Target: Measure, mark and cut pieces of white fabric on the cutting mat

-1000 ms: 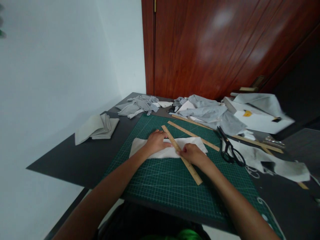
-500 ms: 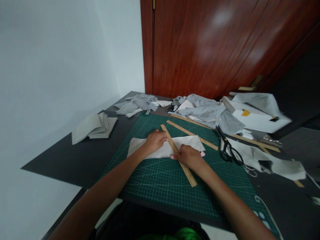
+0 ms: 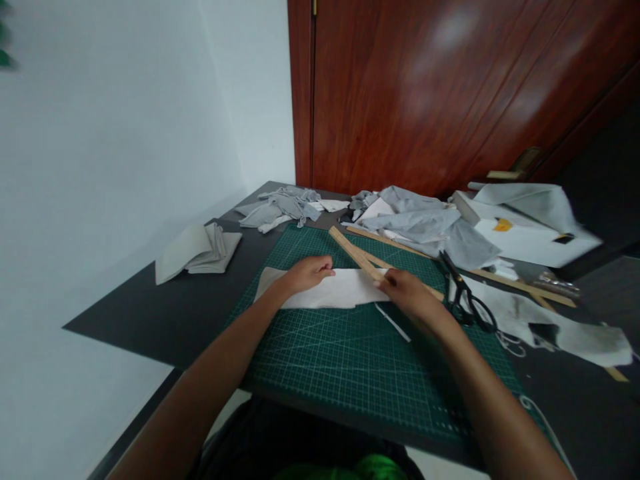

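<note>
A strip of off-white cloth [image 3: 345, 291] lies across the green cutting mat [image 3: 320, 360]. My left hand [image 3: 311, 272] rests at the cloth's upper edge with its fingers curled closed; what they hold, if anything, is hidden. In my right hand [image 3: 406, 291] is the lower end of a wooden ruler [image 3: 351, 249], tilted up to the left over the cloth. Behind it, a second wooden ruler [image 3: 434, 291] lies partly covered on the mat. Just below the cloth is a thin white stick-like piece [image 3: 393, 323], whose kind I cannot tell.
Black scissors [image 3: 467, 300] lie at the mat's right edge beside a stained cloth strip [image 3: 555, 323]. Folded cloth [image 3: 200, 250] sits at left. Grey scraps [image 3: 283, 205], a grey cloth heap [image 3: 420, 223] and a white box [image 3: 530, 237] are at the back.
My right hand has moved the ruler up and to the right, off its slanted place across the cloth. The left hand has come away from the ruler. The thin white piece now shows.
</note>
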A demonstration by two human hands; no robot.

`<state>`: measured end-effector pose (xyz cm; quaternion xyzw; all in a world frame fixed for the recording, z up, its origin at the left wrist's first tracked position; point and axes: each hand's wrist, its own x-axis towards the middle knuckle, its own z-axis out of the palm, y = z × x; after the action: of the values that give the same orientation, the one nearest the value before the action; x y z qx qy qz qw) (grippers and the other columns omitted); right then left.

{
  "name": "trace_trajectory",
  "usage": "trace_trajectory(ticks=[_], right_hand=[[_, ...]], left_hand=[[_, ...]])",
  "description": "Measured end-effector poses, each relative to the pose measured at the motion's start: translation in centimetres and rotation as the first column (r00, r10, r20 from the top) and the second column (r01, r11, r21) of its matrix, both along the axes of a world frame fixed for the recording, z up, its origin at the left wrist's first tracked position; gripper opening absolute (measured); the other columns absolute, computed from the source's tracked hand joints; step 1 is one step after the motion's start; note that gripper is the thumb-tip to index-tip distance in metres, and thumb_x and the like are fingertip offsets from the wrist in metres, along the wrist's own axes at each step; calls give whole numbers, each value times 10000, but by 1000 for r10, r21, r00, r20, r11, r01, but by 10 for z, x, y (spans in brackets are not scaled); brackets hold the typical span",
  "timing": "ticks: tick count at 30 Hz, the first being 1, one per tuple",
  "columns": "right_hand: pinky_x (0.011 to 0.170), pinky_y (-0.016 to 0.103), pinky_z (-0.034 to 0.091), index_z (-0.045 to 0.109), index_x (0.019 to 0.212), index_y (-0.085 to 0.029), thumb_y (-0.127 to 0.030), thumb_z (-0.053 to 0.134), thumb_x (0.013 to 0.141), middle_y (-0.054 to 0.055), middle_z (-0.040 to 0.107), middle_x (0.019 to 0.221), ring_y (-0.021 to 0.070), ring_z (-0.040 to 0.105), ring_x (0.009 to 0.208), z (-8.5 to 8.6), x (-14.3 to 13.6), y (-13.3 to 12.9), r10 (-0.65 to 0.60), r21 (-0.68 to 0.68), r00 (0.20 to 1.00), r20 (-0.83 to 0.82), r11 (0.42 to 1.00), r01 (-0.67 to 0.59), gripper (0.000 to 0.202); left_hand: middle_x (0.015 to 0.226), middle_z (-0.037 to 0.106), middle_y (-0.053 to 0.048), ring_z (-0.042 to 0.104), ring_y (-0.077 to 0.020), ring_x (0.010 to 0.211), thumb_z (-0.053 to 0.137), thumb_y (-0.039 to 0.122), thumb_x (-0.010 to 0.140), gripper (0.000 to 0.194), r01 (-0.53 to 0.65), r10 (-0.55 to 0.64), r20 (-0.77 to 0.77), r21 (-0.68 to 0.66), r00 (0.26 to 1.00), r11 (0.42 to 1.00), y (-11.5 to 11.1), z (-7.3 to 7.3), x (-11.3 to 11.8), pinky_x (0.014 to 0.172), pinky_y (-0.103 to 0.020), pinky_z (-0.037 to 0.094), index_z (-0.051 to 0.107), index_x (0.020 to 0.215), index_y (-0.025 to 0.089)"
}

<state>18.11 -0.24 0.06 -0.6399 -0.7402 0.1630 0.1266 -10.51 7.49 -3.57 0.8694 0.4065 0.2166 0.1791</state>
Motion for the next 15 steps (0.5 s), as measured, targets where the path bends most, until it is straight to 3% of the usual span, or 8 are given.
trace_trajectory(ticks=[4, 10, 15], right_hand=[[696, 291, 437, 719, 1124, -188, -389, 507, 1048, 115, 765, 980, 256, 711, 888, -7, 48, 19, -250, 181, 960, 125, 957, 225, 301], [799, 290, 477, 717, 1155, -147, -263, 436, 1075, 146, 772, 1045, 252, 726, 974, -33, 59, 32, -283, 197, 945, 164, 948, 250, 314], [903, 287, 487, 734, 1163, -162, -274, 468, 1056, 148, 752, 1110, 254, 703, 1091, -30, 61, 33, -310, 178, 920, 240, 946, 273, 307]], left_hand=[[762, 591, 42, 530, -139, 706, 578, 352, 956, 186, -6, 7, 23, -31, 1000, 1000, 6, -1, -7, 646, -264, 359, 564, 838, 209], [773, 613, 32, 544, -146, 710, 581, 373, 952, 199, -51, 51, 11, -10, 999, 999, 10, -2, -11, 651, -271, 364, 574, 838, 210], [902, 708, 2, 629, -177, 813, 569, 363, 960, 169, -44, 45, -18, 35, 999, 998, 10, -3, -11, 732, -288, 437, 660, 952, 221]])
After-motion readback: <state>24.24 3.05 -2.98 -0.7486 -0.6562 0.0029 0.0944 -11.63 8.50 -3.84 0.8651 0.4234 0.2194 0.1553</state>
